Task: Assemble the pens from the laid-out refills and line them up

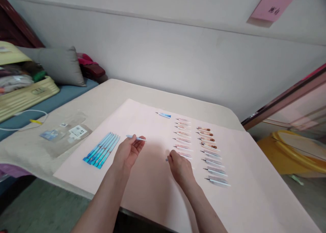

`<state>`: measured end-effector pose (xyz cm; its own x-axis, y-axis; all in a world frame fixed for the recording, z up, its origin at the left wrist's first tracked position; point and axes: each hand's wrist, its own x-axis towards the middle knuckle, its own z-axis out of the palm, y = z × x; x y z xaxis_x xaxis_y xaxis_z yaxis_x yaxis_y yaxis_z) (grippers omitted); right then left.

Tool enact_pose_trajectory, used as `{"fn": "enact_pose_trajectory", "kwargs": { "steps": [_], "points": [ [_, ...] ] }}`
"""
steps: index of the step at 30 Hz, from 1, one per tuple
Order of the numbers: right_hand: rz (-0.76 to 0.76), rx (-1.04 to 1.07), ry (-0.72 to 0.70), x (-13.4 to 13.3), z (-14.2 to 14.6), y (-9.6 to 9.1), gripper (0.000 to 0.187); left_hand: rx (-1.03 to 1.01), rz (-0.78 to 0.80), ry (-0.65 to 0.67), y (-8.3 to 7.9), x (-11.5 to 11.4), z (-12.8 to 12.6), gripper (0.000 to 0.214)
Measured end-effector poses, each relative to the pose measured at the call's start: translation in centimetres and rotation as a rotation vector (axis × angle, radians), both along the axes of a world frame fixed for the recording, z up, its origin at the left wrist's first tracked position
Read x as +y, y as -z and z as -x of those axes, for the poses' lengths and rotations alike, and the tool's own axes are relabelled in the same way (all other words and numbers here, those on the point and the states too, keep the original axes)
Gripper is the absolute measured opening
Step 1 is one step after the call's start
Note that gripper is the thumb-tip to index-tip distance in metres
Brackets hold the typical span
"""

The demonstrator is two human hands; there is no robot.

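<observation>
My left hand (pixel 128 152) is palm up over a pale pink sheet (pixel 152 178), its fingers curled round a light blue pen barrel (pixel 136 137) that sticks out to both sides. My right hand (pixel 180 167) rests knuckles up on the sheet with its fingers closed on a small blue piece (pixel 166 159) at its left edge. Left of my left hand lies a row of several blue pens (pixel 102 150). Right of my right hand lie two columns of small pen parts (pixel 183 136), the outer column (pixel 211 151) partly brown and partly grey.
A lone blue pen piece (pixel 163 115) lies at the sheet's far side. Clear plastic packets (pixel 65 133) lie on the beige table (pixel 112 90) to the left. A cream basket (pixel 25 93), a grey pillow (pixel 61 65) and a white cable (pixel 28 119) sit further left. A yellow tub (pixel 292 151) stands at right.
</observation>
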<state>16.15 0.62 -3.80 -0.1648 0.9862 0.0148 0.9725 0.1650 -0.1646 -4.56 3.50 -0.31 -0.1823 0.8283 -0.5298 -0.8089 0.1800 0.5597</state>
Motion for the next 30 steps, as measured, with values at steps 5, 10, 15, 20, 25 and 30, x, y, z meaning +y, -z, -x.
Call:
{"fn": "enact_pose_trajectory", "kwargs": {
  "steps": [5, 10, 15, 20, 25, 30],
  "points": [
    [-0.025, -0.064, -0.009, -0.09, 0.08, -0.06, 0.011, 0.001, -0.021, 0.017, -0.01, -0.05, 0.03, 0.007],
    [-0.041, 0.026, 0.03, -0.07, -0.05, -0.44, 0.01, 0.008, -0.032, 0.014, 0.06, -0.09, 0.08, 0.008],
    [0.026, 0.034, -0.005, -0.1, -0.19, -0.42, 0.006, -0.002, -0.035, 0.016, 0.11, -0.1, 0.15, 0.008],
    [0.022, 0.017, -0.03, -0.17, 0.02, -0.16, 0.008, -0.011, -0.018, 0.014, 0.12, -0.03, 0.15, 0.008],
    [0.048, -0.055, -0.032, -0.07, 0.12, 0.32, 0.014, -0.007, -0.026, 0.025, 0.09, -0.08, 0.15, 0.008],
    [-0.024, 0.01, 0.03, -0.17, -0.18, 0.23, 0.007, -0.011, -0.04, 0.017, 0.12, -0.1, 0.17, 0.008]
  ]
}}
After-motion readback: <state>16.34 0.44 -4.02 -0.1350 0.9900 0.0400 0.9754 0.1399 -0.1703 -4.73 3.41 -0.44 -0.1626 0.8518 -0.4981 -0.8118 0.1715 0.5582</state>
